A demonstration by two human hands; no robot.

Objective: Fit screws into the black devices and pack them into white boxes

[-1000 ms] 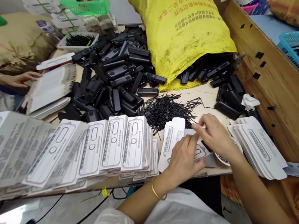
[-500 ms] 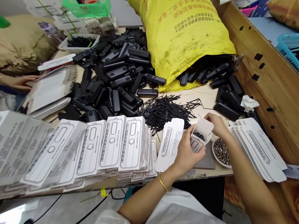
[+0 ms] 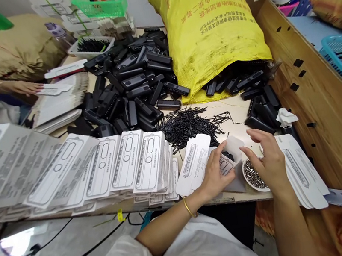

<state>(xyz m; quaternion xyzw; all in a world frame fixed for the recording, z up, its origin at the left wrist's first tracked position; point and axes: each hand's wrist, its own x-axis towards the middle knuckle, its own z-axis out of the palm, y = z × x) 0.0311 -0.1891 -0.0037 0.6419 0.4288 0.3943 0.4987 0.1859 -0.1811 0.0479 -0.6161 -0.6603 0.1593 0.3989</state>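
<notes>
Gripping the box (image 3: 226, 165) lightly in the left hand (image 3: 213, 174) curled round it should spare its walls; right hand (image 3: 269, 161), seemingly empty, thumb and fingers parted just beside the raised flap (image 3: 234, 146), should fold it square and miss the bowl (image 3: 262, 190) at its left.

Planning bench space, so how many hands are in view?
3: the left hand gripping a carton, the right hand beside it, and a co-worker's hand at far left. Another may be hidden.
</notes>
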